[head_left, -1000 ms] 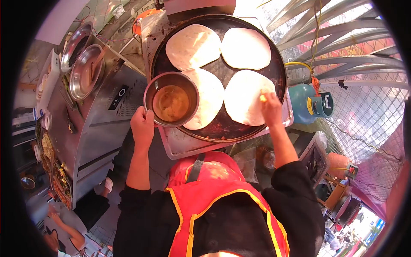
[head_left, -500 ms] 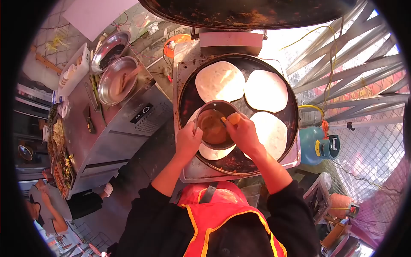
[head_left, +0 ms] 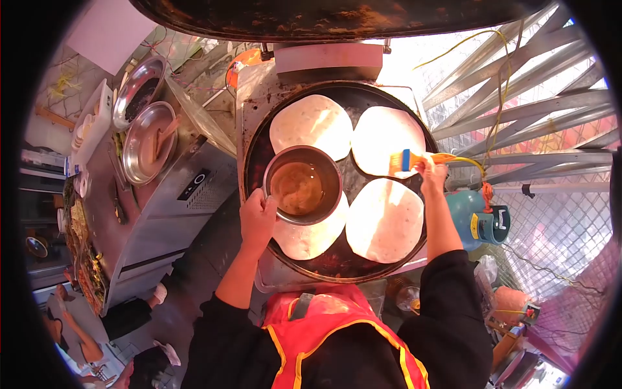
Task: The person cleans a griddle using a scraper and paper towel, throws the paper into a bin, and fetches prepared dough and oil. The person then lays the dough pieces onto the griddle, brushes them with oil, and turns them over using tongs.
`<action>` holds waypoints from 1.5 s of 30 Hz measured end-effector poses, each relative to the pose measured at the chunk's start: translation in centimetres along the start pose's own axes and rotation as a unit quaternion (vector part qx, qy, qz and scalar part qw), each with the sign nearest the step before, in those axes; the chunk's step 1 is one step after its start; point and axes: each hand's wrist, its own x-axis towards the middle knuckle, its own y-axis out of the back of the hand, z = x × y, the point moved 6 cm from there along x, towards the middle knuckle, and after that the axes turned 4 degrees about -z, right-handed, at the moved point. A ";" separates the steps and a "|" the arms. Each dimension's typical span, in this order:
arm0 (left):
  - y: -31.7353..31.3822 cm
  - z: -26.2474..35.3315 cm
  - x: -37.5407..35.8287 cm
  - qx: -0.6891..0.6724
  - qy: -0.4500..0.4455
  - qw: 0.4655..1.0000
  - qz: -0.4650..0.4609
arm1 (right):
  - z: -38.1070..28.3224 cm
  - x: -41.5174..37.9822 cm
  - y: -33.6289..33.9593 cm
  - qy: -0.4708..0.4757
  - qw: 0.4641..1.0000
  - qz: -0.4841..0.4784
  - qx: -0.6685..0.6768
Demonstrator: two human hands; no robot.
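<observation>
My left hand point(head_left: 259, 217) grips the rim of a metal bowl point(head_left: 271, 170) holding a brownish liquid point(head_left: 298, 187), above the left side of a round black griddle point(head_left: 337, 267). In my right hand point(head_left: 431, 174) is a pastry brush point(head_left: 406, 162) with an orange handle and a blue band. Its bristles reach over the lower edge of the upper-right flatbread point(head_left: 389, 133). Three more pale flatbreads lie on the griddle: upper left point(head_left: 311, 123), lower right point(head_left: 385, 220) and lower left point(head_left: 308, 240), the last partly hidden under the bowl.
The dark griddle lid point(head_left: 337, 19) stands raised at the back. On the left, a metal counter point(head_left: 155, 194) carries steel bowls point(head_left: 139, 155) and chopped food point(head_left: 84, 240). A teal gas cylinder point(head_left: 468, 217) stands at right. Other people are at lower left.
My right hand has moved right, bringing the brush out of the bowl to the upper-right flatbread. My left hand still holds the bowl; the whole view has shifted somewhat.
</observation>
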 end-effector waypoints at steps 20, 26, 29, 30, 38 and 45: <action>1.0 0.1 0.4 -0.001 0.048 0.997 0.056 | -5.3 10.6 -5.9 0.149 0.946 0.010 -0.286; 1.6 -1.5 0.5 0.016 0.034 0.997 0.068 | -4.7 2.8 -15.2 0.449 0.735 -0.171 -0.478; 2.1 -2.4 0.2 0.024 0.056 0.996 0.066 | -2.2 -5.6 -17.7 0.430 0.689 -0.332 -0.480; 2.2 -1.6 0.0 0.004 0.074 0.995 0.065 | -3.5 -8.4 -17.2 0.409 0.720 -0.343 -0.443; 3.1 -1.5 -0.9 -0.034 0.071 0.995 0.065 | -3.3 4.1 -1.7 0.104 0.983 -0.057 -0.137; 4.2 -2.8 -2.4 0.030 0.049 0.993 0.107 | -1.1 9.2 0.9 0.121 0.991 0.026 -0.052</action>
